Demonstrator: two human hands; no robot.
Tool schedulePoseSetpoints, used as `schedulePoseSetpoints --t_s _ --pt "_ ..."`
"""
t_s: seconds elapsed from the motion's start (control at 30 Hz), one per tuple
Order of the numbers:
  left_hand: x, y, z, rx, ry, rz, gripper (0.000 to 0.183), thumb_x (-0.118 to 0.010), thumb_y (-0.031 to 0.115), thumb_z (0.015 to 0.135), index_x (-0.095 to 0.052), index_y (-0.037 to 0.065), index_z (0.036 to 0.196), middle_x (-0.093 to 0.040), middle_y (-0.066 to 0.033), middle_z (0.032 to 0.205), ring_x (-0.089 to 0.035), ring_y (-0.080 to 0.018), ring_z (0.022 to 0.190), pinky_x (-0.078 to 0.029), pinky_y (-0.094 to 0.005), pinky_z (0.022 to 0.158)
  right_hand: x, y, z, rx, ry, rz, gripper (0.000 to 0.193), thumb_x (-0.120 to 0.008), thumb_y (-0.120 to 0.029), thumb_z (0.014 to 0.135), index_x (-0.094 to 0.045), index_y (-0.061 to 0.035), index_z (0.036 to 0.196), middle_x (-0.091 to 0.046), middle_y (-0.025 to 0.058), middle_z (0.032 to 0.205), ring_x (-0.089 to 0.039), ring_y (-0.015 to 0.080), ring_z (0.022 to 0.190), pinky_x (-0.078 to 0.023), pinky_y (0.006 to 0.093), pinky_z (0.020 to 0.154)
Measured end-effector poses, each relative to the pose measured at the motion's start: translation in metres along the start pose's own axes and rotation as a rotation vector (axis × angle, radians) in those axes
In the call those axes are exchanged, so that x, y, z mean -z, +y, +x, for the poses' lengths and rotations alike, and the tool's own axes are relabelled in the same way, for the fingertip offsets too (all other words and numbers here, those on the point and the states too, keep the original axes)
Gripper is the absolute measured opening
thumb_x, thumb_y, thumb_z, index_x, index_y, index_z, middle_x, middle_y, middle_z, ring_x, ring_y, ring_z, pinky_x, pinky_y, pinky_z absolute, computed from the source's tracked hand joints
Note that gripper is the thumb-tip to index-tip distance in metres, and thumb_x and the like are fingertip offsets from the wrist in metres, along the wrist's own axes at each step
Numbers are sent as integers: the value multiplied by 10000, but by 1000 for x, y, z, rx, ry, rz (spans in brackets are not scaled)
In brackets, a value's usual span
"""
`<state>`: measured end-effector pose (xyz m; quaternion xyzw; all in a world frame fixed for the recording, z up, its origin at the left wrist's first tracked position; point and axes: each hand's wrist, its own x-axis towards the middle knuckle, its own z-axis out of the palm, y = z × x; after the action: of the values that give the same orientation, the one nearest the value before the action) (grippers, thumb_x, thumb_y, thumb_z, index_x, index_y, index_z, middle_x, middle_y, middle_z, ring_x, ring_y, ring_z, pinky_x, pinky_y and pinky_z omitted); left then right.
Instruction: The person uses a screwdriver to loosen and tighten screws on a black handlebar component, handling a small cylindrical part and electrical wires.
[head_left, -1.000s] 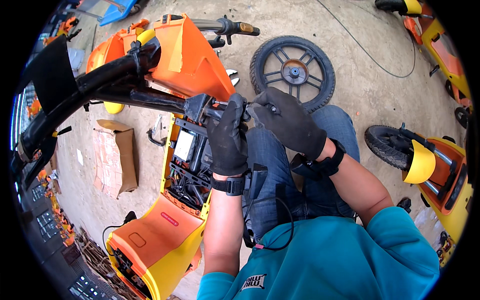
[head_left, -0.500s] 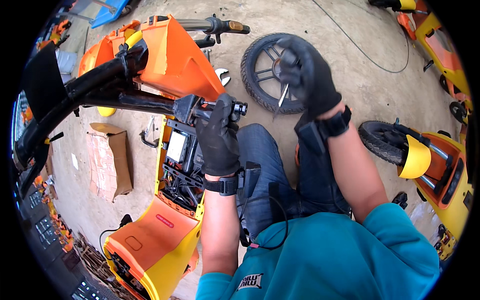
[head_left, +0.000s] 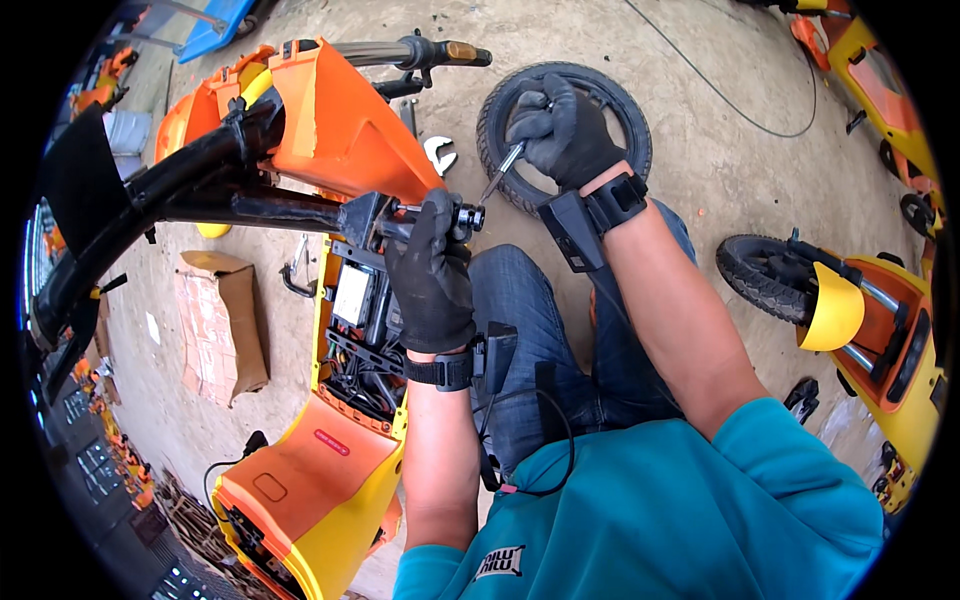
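Note:
My left hand (head_left: 432, 275), in a black glove, is closed round the end of a black metal tube (head_left: 290, 208) on the orange and yellow scooter. Just beyond its fingers a short, shiny black cylindrical fitting (head_left: 470, 217) sticks out. My right hand (head_left: 568, 135), also gloved in black, is closed on a slim screwdriver (head_left: 505, 170). Its shaft slants down to the left, and the tip is close to the fitting, seemingly apart from it. The glove hides most of its handle. Behind my right hand a black-tyred wheel (head_left: 637, 125) lies flat on the floor.
A large wrench (head_left: 438, 155) lies beside the orange front panel (head_left: 350, 130). Below the tube, the scooter's open bay (head_left: 365, 320) shows wiring. A cardboard box (head_left: 215, 325) stands at left, and another scooter (head_left: 835, 310) at right. A cable (head_left: 720, 95) crosses the floor.
My right hand has moved left and turned, bringing the screwdriver's tip from over the wheel's near edge to close by the fitting. My left hand keeps its grip, shifted very slightly left.

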<state>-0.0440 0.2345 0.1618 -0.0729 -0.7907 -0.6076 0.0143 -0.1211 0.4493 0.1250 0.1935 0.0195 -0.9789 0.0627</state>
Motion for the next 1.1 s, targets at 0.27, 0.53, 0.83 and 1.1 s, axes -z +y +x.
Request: schedulePoseSetpoints --t_s 0.27,0.53,0.83,1.1 --pt "-1 -9 -1 128 16 -263 216 -550 34 954 -634 1 1151 -676 -87 980 -629 -138 732 -516 -254 619 -71 19 -55 463 -363 -727 294 -466 -120 995 -457 24 1251 -374 -6 823 -327 64 634 -310 177 525" --pt "-8 -3 3 173 84 -358 130 -660 133 912 -672 35 996 -655 -12 850 -571 -61 676 -404 -203 569 -113 60 -54 1199 -664 -1394 151 -528 -162 953 -560 -38 1032 -553 88 757 -557 208 631 -451 345 543" --pt "-3 -19 0 148 140 -25 222 -664 129 905 -640 5 1087 -666 -76 929 -628 -144 799 -498 -288 709 -97 126 -115 788 -1240 -1875 152 -609 -180 839 -589 -65 937 -609 101 716 -619 306 625 -479 407 536" --pt "3 -12 1 277 3 -328 326 -681 137 896 -588 -36 1156 -670 -97 958 -655 -162 843 -533 -303 747 -66 125 -119 427 -1582 -1954 206 -587 -190 811 -599 -51 962 -627 113 788 -629 303 681 -486 397 552"
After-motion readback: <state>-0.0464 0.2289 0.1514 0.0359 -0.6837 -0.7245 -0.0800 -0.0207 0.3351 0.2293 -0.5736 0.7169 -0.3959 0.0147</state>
